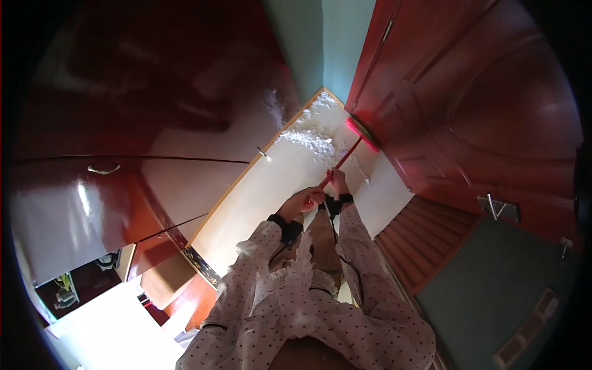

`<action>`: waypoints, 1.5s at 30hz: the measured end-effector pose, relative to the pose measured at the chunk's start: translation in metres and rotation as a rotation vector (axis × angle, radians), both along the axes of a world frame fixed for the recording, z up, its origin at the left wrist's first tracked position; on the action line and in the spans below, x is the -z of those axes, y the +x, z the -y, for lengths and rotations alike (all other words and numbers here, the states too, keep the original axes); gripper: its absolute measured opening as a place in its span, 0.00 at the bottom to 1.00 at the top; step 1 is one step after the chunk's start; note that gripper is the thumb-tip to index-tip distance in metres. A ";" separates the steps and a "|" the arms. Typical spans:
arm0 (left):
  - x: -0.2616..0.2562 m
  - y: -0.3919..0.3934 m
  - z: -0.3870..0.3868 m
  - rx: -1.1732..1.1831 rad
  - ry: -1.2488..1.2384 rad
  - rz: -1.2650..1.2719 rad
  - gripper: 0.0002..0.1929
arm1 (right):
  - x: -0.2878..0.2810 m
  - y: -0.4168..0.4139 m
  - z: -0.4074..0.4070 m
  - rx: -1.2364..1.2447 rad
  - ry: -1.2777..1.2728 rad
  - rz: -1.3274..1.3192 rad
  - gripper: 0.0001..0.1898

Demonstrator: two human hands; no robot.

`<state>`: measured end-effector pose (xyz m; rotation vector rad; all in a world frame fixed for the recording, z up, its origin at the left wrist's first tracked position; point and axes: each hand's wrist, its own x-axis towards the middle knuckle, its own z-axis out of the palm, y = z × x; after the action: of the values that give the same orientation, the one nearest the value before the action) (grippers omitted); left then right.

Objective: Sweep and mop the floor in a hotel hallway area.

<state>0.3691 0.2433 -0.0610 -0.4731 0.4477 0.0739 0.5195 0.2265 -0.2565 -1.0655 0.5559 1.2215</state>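
Both of my hands are closed around the red handle of a broom [347, 156] with a pink head. My left hand [309, 202] grips the handle's near end, and my right hand [336, 179] holds it a little farther along. The broom head [363, 134] rests on the pale floor at the foot of the red door. Left of it, white flaky scraps [311, 141] lie in a loose band, and more white scraps [323, 101] reach into the corner. A few small bits lie near the broom handle. Black bands are on both wrists.
A glossy dark red cabinet [194, 115] with metal handles lines the left side. The red panelled door [462, 106] with a lever handle [494, 206] stands at the right. Teal walls [344, 51] meet behind the corner. A cardboard box [167, 280] is at the lower left.
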 end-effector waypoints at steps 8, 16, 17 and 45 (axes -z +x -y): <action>0.006 -0.063 0.060 -0.091 0.256 -0.210 0.05 | 0.032 -0.058 0.043 -0.327 0.064 0.091 0.04; -0.067 -0.073 0.060 0.158 0.924 -0.293 0.03 | 0.061 -0.075 0.072 -0.248 0.048 0.047 0.05; -0.066 -0.067 0.056 0.162 0.925 -0.280 0.03 | 0.056 -0.071 0.071 -0.222 0.034 0.051 0.05; -0.080 0.011 0.084 0.520 -0.088 -0.015 0.04 | -0.074 -0.030 0.207 0.115 0.031 0.104 0.08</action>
<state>0.3801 0.1590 0.0192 -0.4298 0.5783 -0.4450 0.4891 0.0192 -0.1828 -1.0507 0.5094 1.0652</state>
